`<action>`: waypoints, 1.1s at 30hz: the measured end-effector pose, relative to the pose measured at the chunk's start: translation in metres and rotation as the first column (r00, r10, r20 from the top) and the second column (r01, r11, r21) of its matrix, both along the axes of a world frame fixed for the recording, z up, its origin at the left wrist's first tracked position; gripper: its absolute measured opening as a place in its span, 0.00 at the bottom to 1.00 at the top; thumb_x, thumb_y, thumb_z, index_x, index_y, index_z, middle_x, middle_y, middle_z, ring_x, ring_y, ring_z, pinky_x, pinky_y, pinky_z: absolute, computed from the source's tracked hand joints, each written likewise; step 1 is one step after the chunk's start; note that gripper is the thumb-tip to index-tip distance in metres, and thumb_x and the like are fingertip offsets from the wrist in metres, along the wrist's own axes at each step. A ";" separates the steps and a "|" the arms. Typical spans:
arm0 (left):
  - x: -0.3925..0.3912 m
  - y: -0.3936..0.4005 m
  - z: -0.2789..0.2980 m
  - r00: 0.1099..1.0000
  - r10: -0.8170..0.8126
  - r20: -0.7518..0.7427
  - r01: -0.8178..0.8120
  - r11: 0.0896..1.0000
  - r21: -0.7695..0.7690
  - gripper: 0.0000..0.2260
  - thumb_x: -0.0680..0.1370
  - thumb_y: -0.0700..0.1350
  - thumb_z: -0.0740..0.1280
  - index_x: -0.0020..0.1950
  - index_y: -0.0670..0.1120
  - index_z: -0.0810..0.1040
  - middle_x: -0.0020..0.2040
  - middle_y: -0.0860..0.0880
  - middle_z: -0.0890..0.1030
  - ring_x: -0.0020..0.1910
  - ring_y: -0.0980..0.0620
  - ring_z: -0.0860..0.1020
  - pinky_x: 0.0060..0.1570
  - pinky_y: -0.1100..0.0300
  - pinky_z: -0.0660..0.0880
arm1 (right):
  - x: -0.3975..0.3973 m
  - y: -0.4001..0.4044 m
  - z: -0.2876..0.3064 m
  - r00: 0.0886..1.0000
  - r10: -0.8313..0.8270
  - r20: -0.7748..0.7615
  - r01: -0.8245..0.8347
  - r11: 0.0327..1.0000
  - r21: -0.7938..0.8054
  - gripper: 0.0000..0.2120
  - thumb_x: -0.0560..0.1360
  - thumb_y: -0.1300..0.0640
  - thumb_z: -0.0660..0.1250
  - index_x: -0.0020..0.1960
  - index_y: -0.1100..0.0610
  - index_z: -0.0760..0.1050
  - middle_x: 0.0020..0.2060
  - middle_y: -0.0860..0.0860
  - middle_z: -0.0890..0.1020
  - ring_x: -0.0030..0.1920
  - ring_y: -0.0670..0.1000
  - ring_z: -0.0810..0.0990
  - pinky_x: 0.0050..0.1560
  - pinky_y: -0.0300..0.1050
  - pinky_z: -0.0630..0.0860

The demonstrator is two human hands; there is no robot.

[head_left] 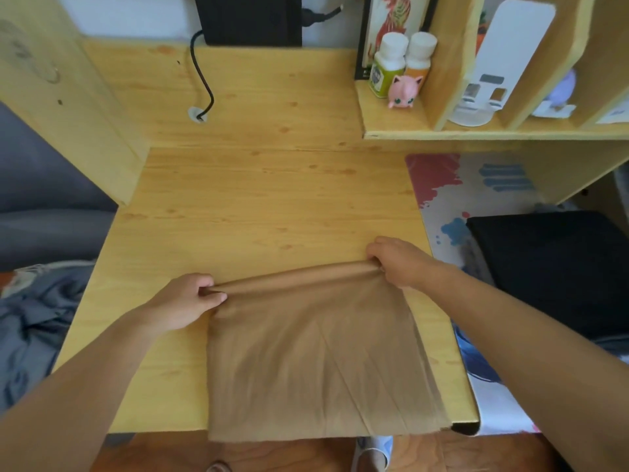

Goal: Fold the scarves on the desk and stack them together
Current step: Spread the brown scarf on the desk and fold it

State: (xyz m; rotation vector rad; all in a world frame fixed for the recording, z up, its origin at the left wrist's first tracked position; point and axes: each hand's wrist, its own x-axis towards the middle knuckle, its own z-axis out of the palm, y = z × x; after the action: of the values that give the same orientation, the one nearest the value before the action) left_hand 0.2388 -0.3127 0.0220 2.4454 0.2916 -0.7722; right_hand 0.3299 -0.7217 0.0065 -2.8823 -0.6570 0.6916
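A tan scarf (pixel 306 356) lies on the wooden desk (pixel 255 206), its near end hanging over the front edge. My left hand (pixel 190 301) pinches the scarf's far left corner. My right hand (pixel 398 260) pinches the far right corner. The far edge between them is lifted slightly and rolled into a fold. A folded black scarf (pixel 551 267) lies to the right on a patterned mat (pixel 476 185).
A shelf unit (pixel 442 131) at the back right holds two bottles (pixel 405 59), a pink toy (pixel 405 90) and a white stand (pixel 493 73). A black cable (pixel 204 83) runs into a hole at the back left. Grey-blue bedding (pixel 30 321) lies left of the desk.
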 end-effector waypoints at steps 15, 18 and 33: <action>-0.062 0.003 0.223 0.936 -0.232 0.263 0.256 0.965 -0.058 0.03 0.76 0.50 0.76 0.44 0.54 0.83 0.39 0.60 0.81 0.37 0.59 0.77 0.40 0.65 0.71 | -0.098 -0.020 0.165 0.969 -0.244 -0.030 0.235 0.880 0.412 0.18 0.77 0.72 0.65 0.51 0.51 0.85 0.46 0.41 0.83 0.47 0.37 0.78 0.54 0.37 0.75; -0.057 0.016 0.287 0.891 -0.262 0.370 0.276 0.961 0.017 0.02 0.75 0.51 0.75 0.44 0.60 0.86 0.41 0.61 0.84 0.41 0.60 0.81 0.49 0.58 0.76 | -0.106 -0.015 0.235 0.973 -0.230 0.015 0.205 0.893 0.400 0.15 0.79 0.66 0.67 0.47 0.45 0.80 0.43 0.39 0.81 0.46 0.37 0.77 0.48 0.36 0.71; -0.049 0.083 0.566 0.381 -0.079 0.921 -0.076 0.990 0.117 0.20 0.76 0.49 0.76 0.35 0.41 0.69 0.31 0.47 0.69 0.31 0.49 0.67 0.32 0.56 0.60 | -0.082 0.079 0.559 0.754 -0.371 0.542 -0.076 0.771 0.633 0.13 0.82 0.52 0.65 0.46 0.59 0.80 0.42 0.55 0.82 0.44 0.54 0.78 0.45 0.48 0.74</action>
State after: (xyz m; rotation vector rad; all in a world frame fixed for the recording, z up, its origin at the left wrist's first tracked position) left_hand 0.1895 -0.2295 0.5878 2.5736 -0.1239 0.7608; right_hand 0.2477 -0.6431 0.5651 -2.4122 -0.5364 -0.5264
